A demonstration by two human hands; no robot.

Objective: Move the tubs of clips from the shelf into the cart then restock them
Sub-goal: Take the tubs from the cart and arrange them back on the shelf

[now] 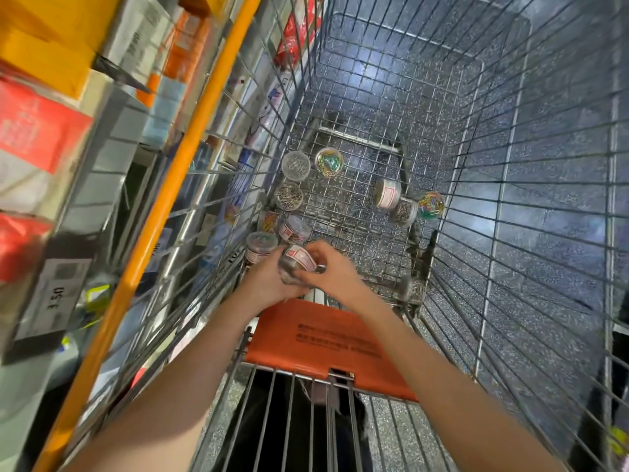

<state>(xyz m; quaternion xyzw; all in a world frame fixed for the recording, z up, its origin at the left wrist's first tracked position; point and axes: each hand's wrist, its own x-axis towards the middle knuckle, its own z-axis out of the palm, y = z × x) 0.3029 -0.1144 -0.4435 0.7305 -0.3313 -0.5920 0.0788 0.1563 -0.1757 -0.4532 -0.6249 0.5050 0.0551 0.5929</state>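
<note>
Wire shopping cart (pixel 503 206): standing on speckled dark flooring, its basket taking up most of the view; an orange rail (pixel 177 185) is running along its left rim.

Shelf (pixel 51 172): lying to the left of the cart, blurred, carrying red and yellow packs and a price label (pixel 56 296) reading 3.50.

Orange child-seat flap (pixel 326 342): sitting at the near end of the basket, under the person's forearms.

Left hand (pixel 269 279) and right hand (pixel 332 267): both reaching down into the basket and meeting at one clear tub of clips (pixel 296 264) with a red-and-white label; the left is cupping it from the left side, the right is curling its fingers round the right side, so both are holding this tub just above the wire floor.

Tubs of clips, remaining: lying on the basket floor. Along the left wall a silver-clip tub (pixel 295 165), a coloured-clip tub (pixel 328 161), another silver one (pixel 288 196), a coloured one (pixel 269 221), a labelled one on its side (pixel 293 229) and a lidded one (pixel 261 246) just beside the left hand. Near the right wall, three touching one another: a labelled tub on its side (pixel 387 193), a silver-clip tub (pixel 403 211) and a bright multicoloured tub (pixel 431 205). One more tub (pixel 416 287) is lying at the near right corner, blurred.
</note>
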